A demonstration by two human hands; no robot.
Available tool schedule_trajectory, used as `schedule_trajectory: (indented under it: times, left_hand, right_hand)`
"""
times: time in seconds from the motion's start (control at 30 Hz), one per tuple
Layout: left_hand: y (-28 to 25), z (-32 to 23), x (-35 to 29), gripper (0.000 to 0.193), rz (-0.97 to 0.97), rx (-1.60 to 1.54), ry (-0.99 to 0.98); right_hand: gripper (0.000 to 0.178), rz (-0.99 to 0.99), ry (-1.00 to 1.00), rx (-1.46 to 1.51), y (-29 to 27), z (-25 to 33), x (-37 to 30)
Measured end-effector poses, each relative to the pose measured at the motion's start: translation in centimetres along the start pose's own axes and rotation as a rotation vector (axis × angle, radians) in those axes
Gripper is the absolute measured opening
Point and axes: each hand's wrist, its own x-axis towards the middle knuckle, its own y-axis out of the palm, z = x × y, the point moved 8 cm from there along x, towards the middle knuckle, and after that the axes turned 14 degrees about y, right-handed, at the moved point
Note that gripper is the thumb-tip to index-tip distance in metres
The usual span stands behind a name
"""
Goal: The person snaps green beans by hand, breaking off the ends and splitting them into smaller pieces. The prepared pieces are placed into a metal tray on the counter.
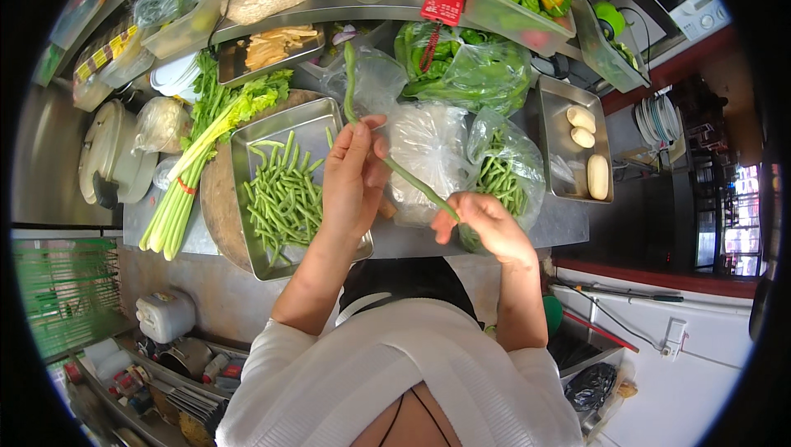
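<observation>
A long green bean [420, 187] runs slantwise between my hands, one stretch rising above the left hand. My left hand [354, 171] is closed around its middle, over the right edge of a metal tray [239, 154]. Short pieces of green bean [284, 196] lie heaped in that tray. At the bean's lower end, the fingertips of my right hand [488, 224] pinch the tip. Just beyond that hand is a clear plastic bag [531, 168] with more green beans [499, 179] inside. A white plastic-wrapped package [428, 150] sits behind the bean, partly covered.
A bunch of celery [185, 187] lies left of the tray, over a round wooden board [216, 212]. Bagged green vegetables [470, 64] stand at the back. To the right, a metal tray [573, 191] holds peeled potatoes [582, 119]. A lidded pot [111, 150] stands far left.
</observation>
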Motion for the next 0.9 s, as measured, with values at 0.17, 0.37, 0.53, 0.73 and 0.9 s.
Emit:
schedule_trajectory:
  times: [0.17, 0.37, 0.53, 0.73, 0.9]
  left_hand:
    - [-1.8, -1.5, -0.9, 0.027, -0.01, 0.041, 0.126]
    - [-0.3, 1.3, -6.9, 0.024, 0.171, 0.346, 0.206]
    - [-1.1, 2.3, -6.1, 0.024, 0.158, 0.181, -0.122]
    - [-4.4, 2.5, -5.7, 0.022, 0.171, 0.213, -0.223]
    - [-8.3, 1.5, -6.4, 0.016, 0.082, 0.454, -0.134]
  right_hand:
    - [0.032, -0.249, -0.082, 0.306, -1.3, -3.0, 1.8]
    - [0.027, -0.663, -0.169, 0.902, -8.3, -8.1, 3.5]
    - [0.023, -1.001, -0.119, 0.014, -15.5, -10.4, 1.2]
    - [0.037, -0.242, 0.091, -0.08, -3.4, -7.4, 4.3]
    - [0.03, -0.078, 0.094, -0.34, 6.6, -7.5, 7.1]
